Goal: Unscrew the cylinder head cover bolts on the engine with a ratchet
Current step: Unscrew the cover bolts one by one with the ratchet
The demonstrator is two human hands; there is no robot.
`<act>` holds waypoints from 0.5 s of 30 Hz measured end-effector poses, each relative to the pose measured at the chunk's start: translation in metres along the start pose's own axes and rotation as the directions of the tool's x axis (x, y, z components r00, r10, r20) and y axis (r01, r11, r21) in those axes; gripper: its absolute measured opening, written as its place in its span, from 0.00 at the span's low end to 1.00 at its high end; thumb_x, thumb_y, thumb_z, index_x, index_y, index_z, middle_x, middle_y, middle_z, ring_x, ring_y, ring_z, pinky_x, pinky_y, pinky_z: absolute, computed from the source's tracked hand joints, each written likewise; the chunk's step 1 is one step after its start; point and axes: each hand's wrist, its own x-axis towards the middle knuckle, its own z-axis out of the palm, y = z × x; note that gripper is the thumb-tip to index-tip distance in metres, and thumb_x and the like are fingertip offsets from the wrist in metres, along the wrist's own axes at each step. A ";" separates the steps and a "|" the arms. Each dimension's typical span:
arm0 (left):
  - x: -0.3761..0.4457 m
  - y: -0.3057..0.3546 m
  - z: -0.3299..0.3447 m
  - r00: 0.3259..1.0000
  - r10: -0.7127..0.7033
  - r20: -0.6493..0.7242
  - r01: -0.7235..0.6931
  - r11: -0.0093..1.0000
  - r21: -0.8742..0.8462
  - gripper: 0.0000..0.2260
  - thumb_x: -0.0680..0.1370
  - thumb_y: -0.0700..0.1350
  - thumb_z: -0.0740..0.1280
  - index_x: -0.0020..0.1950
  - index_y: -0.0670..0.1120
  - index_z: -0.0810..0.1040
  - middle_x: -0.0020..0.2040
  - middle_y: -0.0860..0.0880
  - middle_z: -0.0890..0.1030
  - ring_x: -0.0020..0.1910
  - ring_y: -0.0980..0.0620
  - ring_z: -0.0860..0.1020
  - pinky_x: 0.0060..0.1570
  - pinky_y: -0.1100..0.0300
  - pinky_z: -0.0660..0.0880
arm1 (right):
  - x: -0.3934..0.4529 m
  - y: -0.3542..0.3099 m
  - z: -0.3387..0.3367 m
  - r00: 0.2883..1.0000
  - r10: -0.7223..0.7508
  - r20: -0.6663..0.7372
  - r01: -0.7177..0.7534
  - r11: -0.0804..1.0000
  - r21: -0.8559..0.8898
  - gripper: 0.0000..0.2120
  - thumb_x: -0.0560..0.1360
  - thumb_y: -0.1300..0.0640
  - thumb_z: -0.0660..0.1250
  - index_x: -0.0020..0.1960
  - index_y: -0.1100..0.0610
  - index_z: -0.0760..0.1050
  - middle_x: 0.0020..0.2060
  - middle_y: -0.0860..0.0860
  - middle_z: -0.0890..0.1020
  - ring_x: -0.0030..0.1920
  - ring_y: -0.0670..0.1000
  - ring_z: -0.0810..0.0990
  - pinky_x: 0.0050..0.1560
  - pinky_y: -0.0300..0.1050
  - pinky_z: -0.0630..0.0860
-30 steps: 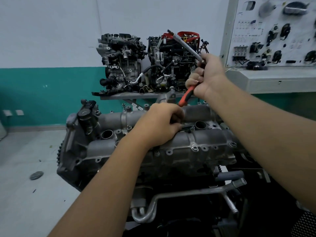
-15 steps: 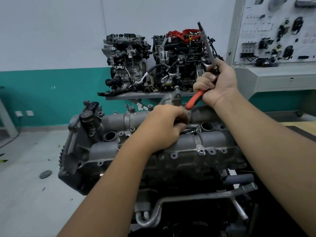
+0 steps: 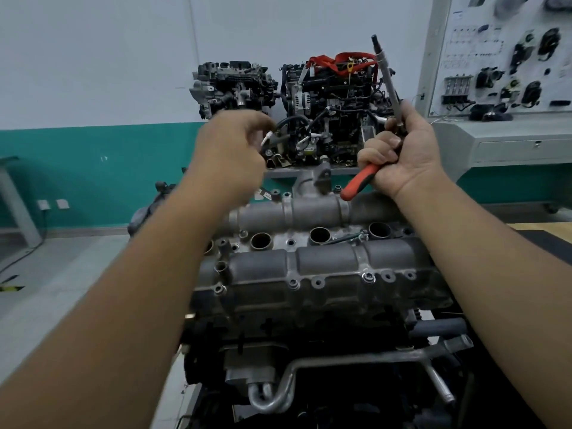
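The grey cylinder head cover (image 3: pixel 325 258) tops the engine in front of me. My right hand (image 3: pixel 402 156) grips a ratchet by its red handle (image 3: pixel 359 181), held up off the engine, with its long extension bar (image 3: pixel 383 72) pointing upward. My left hand (image 3: pixel 229 150) is raised above the cover's far left side, blurred, its fingertips pinched together on what looks like a small bolt. A bolt (image 3: pixel 368 276) sits in the front flange, and loose bolts (image 3: pixel 356 236) lie between the plug wells.
Two other engines (image 3: pixel 309 113) stand on a shelf behind. A white parts display board (image 3: pixel 507 57) on a grey cabinet is at the right. A metal coolant pipe (image 3: pixel 340 363) runs across the engine's front. Concrete floor lies to the left.
My left hand has lifted off the cover and risen to the left. My right hand has tilted the ratchet so that the extension stands more upright.
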 end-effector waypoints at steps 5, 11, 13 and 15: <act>0.033 -0.032 -0.006 0.941 -0.144 0.305 0.150 0.989 0.006 0.24 0.83 0.30 0.58 0.60 0.56 0.84 0.52 0.48 0.84 0.38 0.53 0.79 0.36 0.57 0.79 | 0.000 0.002 0.000 1.000 -0.012 -0.009 0.012 0.999 -0.052 0.22 0.80 0.41 0.67 0.34 0.54 0.69 0.23 0.45 0.60 0.22 0.44 0.55 0.25 0.37 0.55; 0.037 -0.048 0.021 0.928 -0.121 0.351 0.161 0.983 -0.088 0.22 0.81 0.31 0.58 0.48 0.54 0.86 0.33 0.53 0.82 0.24 0.59 0.69 0.25 0.65 0.66 | 0.003 0.001 0.000 1.000 -0.012 -0.026 0.010 0.997 -0.080 0.21 0.81 0.43 0.67 0.35 0.53 0.68 0.24 0.45 0.60 0.22 0.44 0.55 0.25 0.37 0.54; 0.036 -0.049 0.026 0.931 -0.075 0.356 0.111 0.990 -0.082 0.10 0.81 0.43 0.65 0.48 0.55 0.85 0.34 0.59 0.82 0.28 0.63 0.74 0.30 0.67 0.71 | 0.003 0.001 0.000 1.000 -0.008 -0.027 0.005 0.995 -0.105 0.21 0.80 0.43 0.67 0.35 0.53 0.68 0.24 0.44 0.60 0.22 0.44 0.55 0.26 0.36 0.53; 0.034 -0.055 0.027 0.926 -0.011 0.379 -0.018 0.997 0.071 0.07 0.75 0.58 0.72 0.46 0.56 0.84 0.38 0.59 0.83 0.39 0.61 0.79 0.42 0.61 0.76 | 0.005 0.002 0.000 1.000 -0.004 -0.026 0.001 0.992 -0.123 0.20 0.80 0.44 0.67 0.35 0.53 0.68 0.24 0.44 0.60 0.22 0.44 0.55 0.26 0.36 0.53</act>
